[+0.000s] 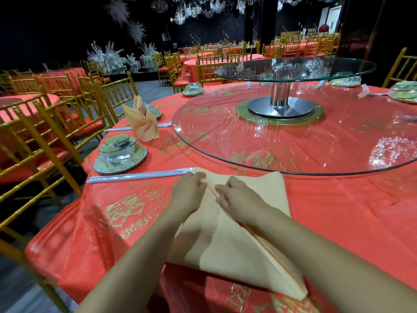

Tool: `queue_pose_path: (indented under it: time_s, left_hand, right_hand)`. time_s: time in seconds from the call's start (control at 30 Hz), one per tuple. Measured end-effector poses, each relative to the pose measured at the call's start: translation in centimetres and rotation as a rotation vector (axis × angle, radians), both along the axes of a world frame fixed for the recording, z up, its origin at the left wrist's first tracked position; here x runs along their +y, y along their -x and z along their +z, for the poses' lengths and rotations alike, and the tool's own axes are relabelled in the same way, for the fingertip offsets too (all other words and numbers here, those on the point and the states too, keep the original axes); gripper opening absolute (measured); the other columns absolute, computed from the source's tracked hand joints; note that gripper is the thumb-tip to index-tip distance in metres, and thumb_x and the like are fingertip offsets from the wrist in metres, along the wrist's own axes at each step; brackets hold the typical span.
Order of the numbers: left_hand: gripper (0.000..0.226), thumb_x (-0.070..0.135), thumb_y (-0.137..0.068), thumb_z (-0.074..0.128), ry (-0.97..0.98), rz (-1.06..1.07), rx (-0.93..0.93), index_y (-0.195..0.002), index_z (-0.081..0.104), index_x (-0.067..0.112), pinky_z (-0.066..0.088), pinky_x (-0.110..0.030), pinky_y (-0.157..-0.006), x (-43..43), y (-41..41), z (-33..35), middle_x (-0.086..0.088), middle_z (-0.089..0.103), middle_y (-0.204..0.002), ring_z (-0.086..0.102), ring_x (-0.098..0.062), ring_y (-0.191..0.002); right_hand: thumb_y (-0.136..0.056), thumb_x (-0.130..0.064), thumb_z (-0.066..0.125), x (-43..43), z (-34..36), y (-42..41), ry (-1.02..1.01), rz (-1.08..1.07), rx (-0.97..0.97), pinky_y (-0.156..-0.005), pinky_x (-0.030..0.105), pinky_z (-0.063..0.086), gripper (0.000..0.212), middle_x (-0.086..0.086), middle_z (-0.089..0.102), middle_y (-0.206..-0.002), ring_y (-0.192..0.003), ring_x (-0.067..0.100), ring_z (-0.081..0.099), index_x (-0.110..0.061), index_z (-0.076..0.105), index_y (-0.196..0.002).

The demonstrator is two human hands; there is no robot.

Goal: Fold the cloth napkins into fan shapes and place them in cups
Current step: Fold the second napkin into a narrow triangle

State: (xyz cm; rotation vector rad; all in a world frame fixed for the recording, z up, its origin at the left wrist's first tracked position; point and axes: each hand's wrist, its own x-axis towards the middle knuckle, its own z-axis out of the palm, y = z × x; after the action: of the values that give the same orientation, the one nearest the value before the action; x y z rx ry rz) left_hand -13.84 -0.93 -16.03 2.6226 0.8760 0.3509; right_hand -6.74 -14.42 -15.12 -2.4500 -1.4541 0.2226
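Observation:
A peach cloth napkin [228,247] lies flat on the red tablecloth at the near edge, with a raised pleat ridge running diagonally from its far end to its near right corner. My left hand [188,192] pinches the ridge at its far end. My right hand [239,195] pinches the same ridge just to the right. A folded peach napkin [142,123] stands upright at the far left, and I cannot tell whether it sits in a cup. A clear glass cup [118,151] rests upside down on a place setting at the left.
Wrapped chopsticks [140,175] lie left of the napkin. A large glass turntable [293,136] fills the table's middle, with a smaller raised glass disc [295,67] above it. Gold chairs [56,123] line the left side. More place settings sit at the far right.

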Motion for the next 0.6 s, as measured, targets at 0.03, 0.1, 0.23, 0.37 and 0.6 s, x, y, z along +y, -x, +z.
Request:
queue_pose_path:
  time_s: [0.03,0.1,0.23,0.37,0.6]
  left_hand:
    - [0.034,0.021,-0.095,0.045,0.054,0.036,-0.059,-0.129,0.050,0.015,0.037,-0.036,-0.093,0.7,0.0,0.2,-0.010,0.049,-0.128,0.047,-0.029,-0.117]
    - [0.035,0.014,-0.092,0.050,0.094,0.136,-0.097,-0.125,0.050,0.006,0.039,-0.034,-0.087,2.2,-0.1,0.7,-0.015,0.051,-0.125,0.050,-0.031,-0.113]
    - [0.010,0.017,-0.087,0.056,0.256,0.232,-0.046,-0.082,0.055,0.008,0.035,-0.029,-0.065,4.0,-0.6,1.6,-0.013,0.058,-0.082,0.053,-0.029,-0.078]
    - [0.035,0.016,-0.082,0.055,0.234,0.241,0.057,-0.053,0.035,0.013,0.025,-0.029,-0.047,4.5,-2.0,1.6,-0.004,0.041,-0.052,0.036,-0.024,-0.051]
    - [0.026,0.015,-0.085,0.058,0.321,0.313,0.124,-0.064,0.043,0.011,0.036,-0.028,-0.058,4.9,-3.3,1.9,-0.007,0.044,-0.063,0.045,-0.029,-0.068]
  right_hand:
    - [-0.097,-0.032,0.036,0.5,0.0,-0.3,0.011,0.001,-0.021,-0.085,0.037,0.039,0.028,0.009,0.043,-0.113,-0.113,0.029,0.041,-0.014,0.048,-0.115]
    - [-0.098,-0.032,0.033,1.6,0.1,-0.8,0.032,0.022,-0.068,-0.079,0.035,0.037,0.032,0.011,0.044,-0.115,-0.111,0.031,0.045,-0.018,0.043,-0.124]
    - [-0.099,-0.035,0.025,4.1,0.3,-2.0,0.097,0.064,-0.141,-0.073,0.034,0.032,0.043,0.013,0.050,-0.117,-0.107,0.033,0.051,-0.031,0.024,-0.143]
    - [-0.099,-0.038,0.024,6.2,0.4,-2.5,0.133,0.097,-0.190,-0.072,0.033,0.034,0.040,0.010,0.059,-0.112,-0.107,0.031,0.055,-0.033,0.034,-0.138]
    - [-0.099,-0.043,0.023,6.3,0.2,-3.1,0.162,0.085,-0.077,-0.092,0.037,0.038,0.041,0.005,0.054,-0.128,-0.123,0.026,0.046,-0.039,0.038,-0.137]
